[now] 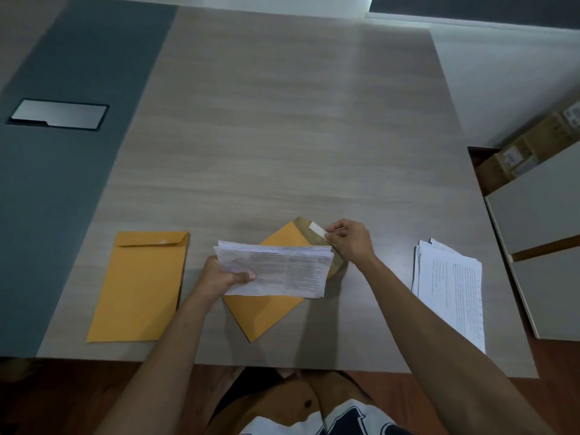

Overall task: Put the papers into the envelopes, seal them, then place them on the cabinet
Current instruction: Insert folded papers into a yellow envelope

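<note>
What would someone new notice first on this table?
Probably the tilted yellow envelope at the near centre, where the left hand grips a wad of papers over it and the right hand pinches a white strip at its flap. Next, the flat envelope left, paper stack right.

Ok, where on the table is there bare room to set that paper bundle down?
The table is bare across its whole far half. Nearer, a strip lies free between the closed envelope and the open envelope, and another between the right hand and the paper stack. It is crowded around the bundle in the left hand.
</note>
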